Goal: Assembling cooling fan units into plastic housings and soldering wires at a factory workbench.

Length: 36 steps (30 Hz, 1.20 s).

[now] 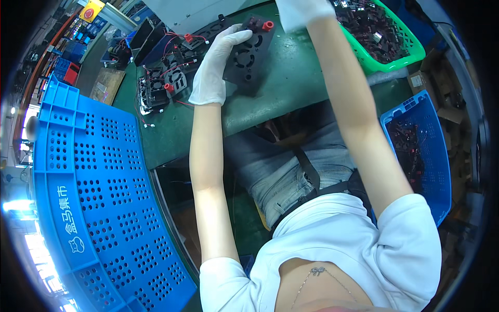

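Note:
My left hand (215,62), in a white glove, grips the left edge of a dark flat panel (244,65) with round fan-grille cutouts. The thumb side lies over the panel's upper part, near a red cap-like piece (267,25) at its far corner. The panel is tilted above the green workbench (291,78). My right hand (306,13), also gloved in white, is at the top edge beside the green basket; it is smeared by motion and its fingers are cut off. To the left of my left hand lie several fan-grille parts (175,78) with thin wires and red pieces.
A green basket (400,65) full of small dark parts stands at the far right. Below it is a blue crate (436,156) with more dark parts. A large blue perforated crate (109,192) fills the left side. A light grey machine casing (192,13) stands at the back.

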Motion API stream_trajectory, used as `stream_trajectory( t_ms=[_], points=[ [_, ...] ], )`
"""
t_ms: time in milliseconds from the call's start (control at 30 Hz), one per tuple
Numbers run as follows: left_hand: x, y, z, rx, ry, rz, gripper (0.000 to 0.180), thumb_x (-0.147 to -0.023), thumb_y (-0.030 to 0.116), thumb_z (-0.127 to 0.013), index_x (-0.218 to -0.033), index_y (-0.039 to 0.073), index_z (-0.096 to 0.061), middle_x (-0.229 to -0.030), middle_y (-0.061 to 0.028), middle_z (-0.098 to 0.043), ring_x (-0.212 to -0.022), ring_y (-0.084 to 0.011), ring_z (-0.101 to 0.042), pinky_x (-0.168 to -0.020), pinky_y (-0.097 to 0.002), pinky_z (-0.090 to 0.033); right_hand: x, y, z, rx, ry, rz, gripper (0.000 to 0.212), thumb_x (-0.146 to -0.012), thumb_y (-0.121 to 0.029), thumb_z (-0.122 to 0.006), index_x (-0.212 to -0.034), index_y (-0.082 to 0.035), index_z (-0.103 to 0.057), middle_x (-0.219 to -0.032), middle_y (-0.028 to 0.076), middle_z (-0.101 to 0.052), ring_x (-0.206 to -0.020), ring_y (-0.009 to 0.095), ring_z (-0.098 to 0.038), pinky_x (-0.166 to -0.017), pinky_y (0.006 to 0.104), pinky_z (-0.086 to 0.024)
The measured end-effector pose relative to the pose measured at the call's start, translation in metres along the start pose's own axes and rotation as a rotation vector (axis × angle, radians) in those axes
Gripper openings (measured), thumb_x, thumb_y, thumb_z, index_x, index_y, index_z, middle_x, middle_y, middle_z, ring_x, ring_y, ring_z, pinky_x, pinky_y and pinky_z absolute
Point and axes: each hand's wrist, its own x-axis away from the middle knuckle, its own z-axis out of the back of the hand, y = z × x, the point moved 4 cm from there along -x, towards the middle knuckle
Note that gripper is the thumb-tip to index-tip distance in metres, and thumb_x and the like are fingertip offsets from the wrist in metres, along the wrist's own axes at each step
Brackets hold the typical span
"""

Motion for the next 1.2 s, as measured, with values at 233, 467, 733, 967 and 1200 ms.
stream_trajectory(
  t_ms=[233,467,733,967,1200],
  points=[
    [-0.014,0.006,0.014,0.230,-0.384,-0.177,0.060,-0.080,0.023,-0.068,-0.133,0.002,-0.047,-0.114,-0.0067,-0.060,-0.104,-0.0135,-0.058,-0.092,-0.0274,-0.045,0.150,0.067,0.021,-0.032,-0.287,-1.120,0.055,-0.099,-0.047,-0.042,-0.084,-0.002,-0.069,-0.073,0.003,-0.065,-0.066,0.013,-0.057,-0.066,0.0285,-0.046],
    [-0.018,0.006,0.002,0.250,-0.470,-0.208,0.062,-0.079,0.023,-0.072,-0.131,0.000,-0.047,-0.119,-0.0079,-0.058,-0.105,-0.0143,-0.058,-0.093,-0.0278,-0.045,0.150,0.068,0.037,-0.005,-0.154,-1.010,0.061,-0.097,-0.053,-0.041,-0.070,-0.006,-0.067,-0.059,0.001,-0.060,-0.051,0.012,-0.051,-0.053,0.0267,-0.040],
    [-0.009,0.002,-0.013,0.339,-0.569,-0.177,0.062,-0.087,0.024,-0.066,-0.138,0.000,-0.042,-0.129,-0.0087,-0.053,-0.118,-0.0157,-0.051,-0.101,-0.0283,-0.039,0.150,0.050,0.062,-0.044,-0.178,-0.898,0.065,-0.096,-0.058,-0.038,-0.064,-0.008,-0.064,-0.055,-0.002,-0.056,-0.048,0.008,-0.047,-0.048,0.0238,-0.036],
    [-0.017,0.022,0.023,0.118,-0.152,-0.437,0.049,-0.095,0.034,-0.053,-0.123,-0.006,-0.053,-0.108,-0.0189,-0.065,-0.099,-0.0241,-0.064,-0.092,-0.0330,-0.048,0.102,-0.137,0.089,0.465,-0.361,-0.078,0.024,-0.076,-0.002,-0.058,-0.099,-0.001,-0.063,-0.085,0.006,-0.060,-0.082,0.018,-0.057,-0.074,0.0334,-0.048],
    [-0.052,0.005,0.033,-0.361,0.116,-0.429,0.035,-0.091,0.018,-0.057,-0.119,-0.003,-0.057,-0.110,-0.0136,-0.066,-0.100,-0.0218,-0.063,-0.094,-0.0308,-0.045,0.077,-0.282,0.357,0.411,0.180,-0.316,0.034,-0.093,-0.019,-0.042,-0.106,0.006,-0.063,-0.110,0.018,-0.062,-0.107,0.025,-0.058,-0.096,0.0345,-0.044]
  ],
)
